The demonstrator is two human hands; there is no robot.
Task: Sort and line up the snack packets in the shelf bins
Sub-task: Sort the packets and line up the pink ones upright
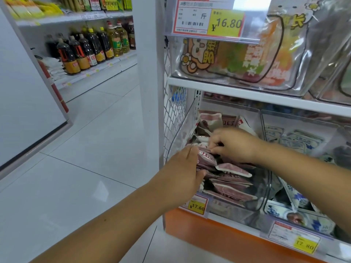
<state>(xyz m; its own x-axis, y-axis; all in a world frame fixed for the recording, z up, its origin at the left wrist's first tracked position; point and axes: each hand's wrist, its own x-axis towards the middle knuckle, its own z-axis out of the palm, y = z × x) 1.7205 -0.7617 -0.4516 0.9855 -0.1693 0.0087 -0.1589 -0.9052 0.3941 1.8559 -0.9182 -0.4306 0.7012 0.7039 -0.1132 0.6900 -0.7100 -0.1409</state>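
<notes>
Nearest, your left hand (183, 171) gripped a stack of maroon packets (207, 158) at the left front of the clear bin (266, 188). Just beyond, your right hand (234, 145) pinched the top one's edge. More lay loose behind, in that same bin.

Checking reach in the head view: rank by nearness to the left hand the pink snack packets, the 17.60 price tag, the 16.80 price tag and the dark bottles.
1. pink snack packets: in the bin, gripped by the left hand.
2. 17.60 price tag: just below, on the bin front.
3. 16.80 price tag: shelf above.
4. dark bottles: across the aisle, left.
</notes>
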